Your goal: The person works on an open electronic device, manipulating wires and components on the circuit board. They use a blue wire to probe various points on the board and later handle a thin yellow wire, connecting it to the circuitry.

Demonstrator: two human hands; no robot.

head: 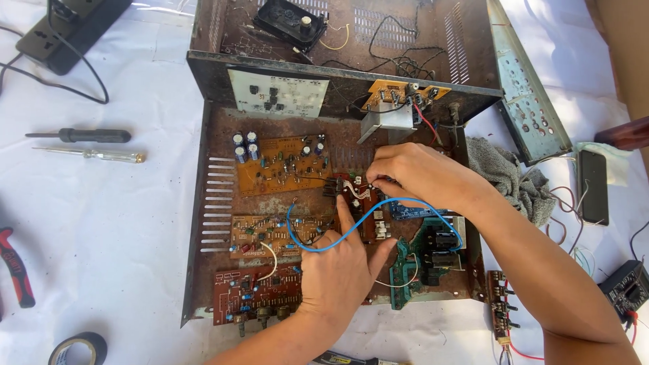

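A rusty open metal chassis (203, 270) lies on a white sheet, with several circuit boards inside. My left hand (341, 267) rests flat on the lower boards, index finger stretched up onto a small dark red board (358, 213) at the centre. My right hand (412, 172) comes in from the right, fingers pinched at the top edge of that red board near white wires. A blue wire (318, 247) loops across my left hand toward a blue board (412, 211). An orange board (280, 165) with blue capacitors sits upper left.
Two screwdrivers (88, 135) lie left of the chassis, red-handled pliers (15, 267) and black tape roll (78, 349) lower left, a power strip (64, 30) top left. A grey rag (507, 172), a dark phone (593, 186) and a metal front panel (524, 88) are to the right.
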